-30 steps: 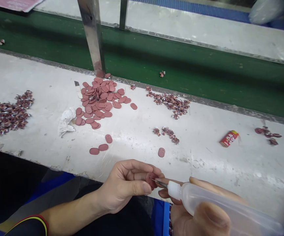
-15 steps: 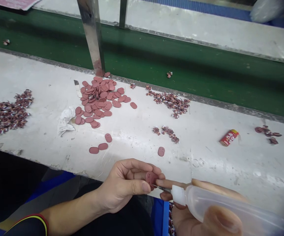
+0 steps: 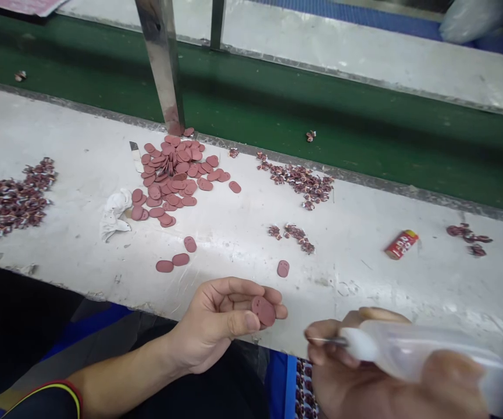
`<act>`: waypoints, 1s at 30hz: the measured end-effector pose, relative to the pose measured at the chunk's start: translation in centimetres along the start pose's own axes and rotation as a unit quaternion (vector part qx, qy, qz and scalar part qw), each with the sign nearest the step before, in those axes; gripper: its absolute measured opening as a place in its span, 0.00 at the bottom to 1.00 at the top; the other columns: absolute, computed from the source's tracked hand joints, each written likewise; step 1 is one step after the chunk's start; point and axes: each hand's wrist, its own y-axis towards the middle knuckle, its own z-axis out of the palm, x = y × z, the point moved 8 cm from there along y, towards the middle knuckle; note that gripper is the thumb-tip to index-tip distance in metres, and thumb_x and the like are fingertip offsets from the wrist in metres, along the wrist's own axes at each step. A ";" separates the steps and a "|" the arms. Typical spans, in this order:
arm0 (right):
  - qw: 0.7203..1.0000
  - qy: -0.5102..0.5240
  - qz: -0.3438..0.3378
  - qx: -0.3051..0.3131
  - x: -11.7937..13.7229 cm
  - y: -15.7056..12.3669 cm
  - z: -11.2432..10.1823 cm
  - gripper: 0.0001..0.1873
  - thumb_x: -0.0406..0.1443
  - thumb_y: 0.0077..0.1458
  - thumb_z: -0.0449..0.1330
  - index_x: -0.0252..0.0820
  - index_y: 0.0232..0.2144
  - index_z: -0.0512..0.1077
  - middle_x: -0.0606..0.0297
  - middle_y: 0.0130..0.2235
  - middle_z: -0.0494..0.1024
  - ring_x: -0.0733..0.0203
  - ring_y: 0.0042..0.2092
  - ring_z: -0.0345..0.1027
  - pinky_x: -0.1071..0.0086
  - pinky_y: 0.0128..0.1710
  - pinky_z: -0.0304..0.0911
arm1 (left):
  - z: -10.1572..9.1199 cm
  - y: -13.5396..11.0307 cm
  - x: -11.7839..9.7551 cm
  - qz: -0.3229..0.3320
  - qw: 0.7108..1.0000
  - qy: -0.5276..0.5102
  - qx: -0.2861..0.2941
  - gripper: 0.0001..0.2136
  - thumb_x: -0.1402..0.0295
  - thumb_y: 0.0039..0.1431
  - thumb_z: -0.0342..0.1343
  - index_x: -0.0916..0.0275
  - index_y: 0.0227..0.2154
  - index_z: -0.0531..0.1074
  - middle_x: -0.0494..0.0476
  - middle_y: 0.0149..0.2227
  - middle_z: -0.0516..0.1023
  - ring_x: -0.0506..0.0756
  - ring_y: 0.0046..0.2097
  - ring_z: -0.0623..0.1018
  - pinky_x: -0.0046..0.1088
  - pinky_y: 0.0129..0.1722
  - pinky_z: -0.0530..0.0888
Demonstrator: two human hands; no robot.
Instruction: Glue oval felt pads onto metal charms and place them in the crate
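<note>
My left hand [image 3: 223, 323] pinches a dark red oval piece [image 3: 264, 310] between thumb and fingers, just off the white bench's near edge. My right hand [image 3: 391, 378] is wrapped round a clear squeeze bottle [image 3: 425, 352] with a white cap and thin metal needle tip; the tip [image 3: 321, 340] points left, a short way right of and below the oval piece, apart from it. A heap of the same red ovals [image 3: 170, 177] lies on the bench beyond my left hand, with a few loose ones [image 3: 172, 263] and a single one [image 3: 283, 268] nearer.
Piles of small dark red-and-white parts lie at the left [image 3: 13, 201], centre [image 3: 303, 183], and far right [image 3: 469, 238]. A crumpled white rag [image 3: 114, 215], a small red tube [image 3: 402, 244], a metal post [image 3: 161, 64] and a green conveyor belt [image 3: 364, 134] behind.
The bottle's needle tip was touching the oval piece in my left hand; now my right hand has drawn the bottle away to the right and down. The left hand tilted the piece slightly.
</note>
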 end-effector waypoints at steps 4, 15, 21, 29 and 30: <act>0.877 0.378 0.275 0.115 -5.4 2.7 -0.5 0.16 0.45 0.58 0.64 0.36 0.35 0.71 0.78 0.19 0.65 0.73 0.17 0.64 0.84 0.14 0.60 | -0.3 0.1 -0.1 -0.019 1.000 0.013 -0.005 0.09 0.73 0.55 0.70 0.57 0.39 0.82 0.55 0.45 0.87 0.54 0.41 0.87 0.21 0.36 0.81; 0.781 0.476 0.371 0.161 -11.2 0.5 -3.3 0.17 0.41 0.58 0.67 0.34 0.42 0.69 0.82 0.22 0.62 0.80 0.19 0.59 0.91 0.16 0.52 | -2.3 0.6 -2.4 0.015 0.996 0.072 -0.058 0.07 0.66 0.55 0.70 0.56 0.37 0.84 0.61 0.46 0.86 0.55 0.36 0.87 0.17 0.29 0.78; 0.935 0.191 0.300 -0.003 -8.4 2.6 -11.4 0.20 0.49 0.53 0.67 0.43 0.25 0.66 0.81 0.18 0.51 0.75 0.15 0.42 0.81 0.10 0.48 | -4.5 0.4 -3.9 0.027 0.977 0.070 -0.197 0.10 0.67 0.48 0.75 0.58 0.34 0.83 0.62 0.43 0.87 0.56 0.38 0.86 0.18 0.29 0.77; 0.996 -0.076 0.017 0.054 1.2 22.1 -2.1 0.12 0.37 0.59 0.67 0.36 0.29 0.70 0.74 0.24 0.68 0.72 0.23 0.62 0.79 0.19 0.58 | -2.2 0.6 -3.3 0.032 0.971 0.045 -0.234 0.14 0.66 0.44 0.76 0.60 0.34 0.81 0.62 0.43 0.87 0.58 0.38 0.86 0.21 0.28 0.77; 0.993 -0.090 0.006 0.071 1.9 24.4 0.2 0.10 0.37 0.63 0.64 0.36 0.33 0.72 0.72 0.29 0.72 0.72 0.25 0.65 0.78 0.22 0.62 | -1.9 0.4 -3.2 0.038 0.972 0.047 -0.228 0.14 0.65 0.43 0.77 0.60 0.34 0.81 0.62 0.43 0.87 0.58 0.37 0.86 0.21 0.27 0.76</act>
